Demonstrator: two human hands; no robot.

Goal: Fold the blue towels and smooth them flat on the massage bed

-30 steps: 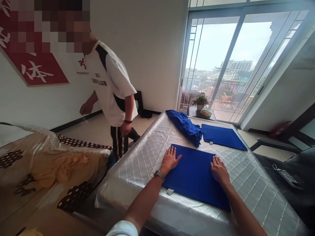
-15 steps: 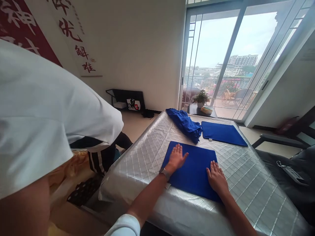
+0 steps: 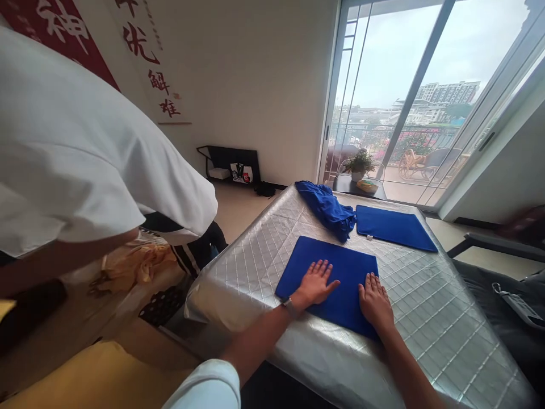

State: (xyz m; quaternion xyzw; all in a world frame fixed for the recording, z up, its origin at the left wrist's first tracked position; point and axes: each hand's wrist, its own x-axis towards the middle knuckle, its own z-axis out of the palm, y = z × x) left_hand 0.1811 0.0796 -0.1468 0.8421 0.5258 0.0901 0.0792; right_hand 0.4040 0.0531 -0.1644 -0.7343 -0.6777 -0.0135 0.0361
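A folded blue cloth [image 3: 340, 278] lies flat near the front of a silver quilted table cover [image 3: 426, 307]. My left hand [image 3: 317, 282] rests palm down on the middle of the cloth, fingers outstretched. Along the cloth's right edge lies my right hand [image 3: 376, 301], also flat with straight fingers. Neither hand grips anything. Farther back, a crumpled blue cloth [image 3: 327, 209] sits at the left and a second folded blue cloth [image 3: 394, 228], with a small white tag, at the right.
Close on my left a person in a white shirt [image 3: 93, 153] bends over yellow cloth [image 3: 136, 261]. A dark armchair [image 3: 481, 284] holding a power strip [image 3: 517, 304] stands right of the table. Behind are a potted plant [image 3: 360, 163] and a glass door [image 3: 383, 85].
My left hand has slid right and toward me over the folded cloth; my right hand stays at its edge. The person beside me has reached lower, and more yellow cloth shows.
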